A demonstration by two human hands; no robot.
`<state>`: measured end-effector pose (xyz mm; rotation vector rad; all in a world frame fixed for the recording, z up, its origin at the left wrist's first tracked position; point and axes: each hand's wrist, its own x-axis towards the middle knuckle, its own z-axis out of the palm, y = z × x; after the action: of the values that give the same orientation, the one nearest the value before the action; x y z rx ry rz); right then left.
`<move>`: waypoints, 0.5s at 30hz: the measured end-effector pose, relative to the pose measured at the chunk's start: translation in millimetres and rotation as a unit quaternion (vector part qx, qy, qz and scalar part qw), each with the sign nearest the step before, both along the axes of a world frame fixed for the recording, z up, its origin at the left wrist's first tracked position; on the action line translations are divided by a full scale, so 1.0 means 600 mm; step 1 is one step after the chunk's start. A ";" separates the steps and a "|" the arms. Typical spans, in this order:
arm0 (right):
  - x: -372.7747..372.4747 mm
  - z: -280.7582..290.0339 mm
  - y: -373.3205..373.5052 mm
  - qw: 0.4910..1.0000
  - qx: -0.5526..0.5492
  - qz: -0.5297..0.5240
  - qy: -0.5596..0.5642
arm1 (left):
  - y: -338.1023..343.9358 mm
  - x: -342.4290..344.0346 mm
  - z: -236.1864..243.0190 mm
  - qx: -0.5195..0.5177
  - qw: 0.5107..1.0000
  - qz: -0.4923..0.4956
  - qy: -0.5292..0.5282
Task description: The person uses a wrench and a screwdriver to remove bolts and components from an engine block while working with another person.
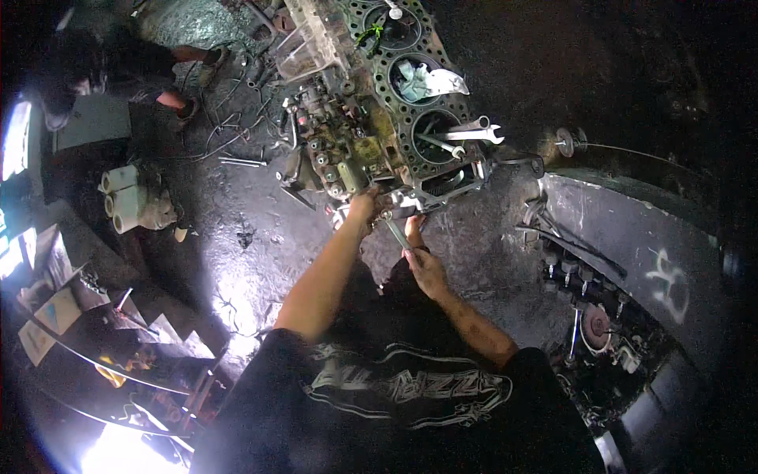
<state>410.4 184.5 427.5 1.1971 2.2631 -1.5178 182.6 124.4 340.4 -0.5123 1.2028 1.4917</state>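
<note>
A large engine block [387, 118] with several open cylinder bores lies in front of me, its near end at my hands. My right hand [427, 272] is closed round the handle of a wrench [399, 231], whose head reaches the block's near end. My left hand [362, 208] is curled against that end, close beside the wrench head. Whatever its fingers grip is hidden. To the left of the bores sits a fuel injection pump [324, 146] with pipe fittings. Loose combination wrenches [474, 134] lie across the nearest bore, and a crumpled white rag [430, 81] sits in the one behind.
Metal pipes and tools [241, 162] lie on the dark floor at left, near another person's foot [188, 109]. White rolls [124, 197] stand farther left. At right are a curved grey metal panel [624, 225] and a second greasy engine assembly [596, 324]. Cardboard pieces [55, 316] lie lower left.
</note>
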 end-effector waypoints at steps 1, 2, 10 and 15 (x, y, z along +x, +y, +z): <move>0.002 0.017 0.008 1.000 0.003 -0.004 -0.003 | 0.000 0.001 0.010 0.003 1.000 -0.004 -0.003; 0.000 0.033 0.015 0.996 0.057 0.067 -0.005 | 0.002 0.003 0.019 -0.002 1.000 -0.008 -0.018; 0.072 0.021 -0.039 0.997 -0.073 -0.023 -0.016 | -0.004 -0.003 0.009 -0.013 0.999 -0.018 -0.034; 0.094 -0.008 -0.041 0.997 -0.022 -0.039 0.070 | 0.027 0.017 0.018 0.012 0.995 0.062 -0.083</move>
<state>466.8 159.8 423.0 1.2158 2.2801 -1.7204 192.7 140.4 351.0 -0.6919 1.0381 1.5335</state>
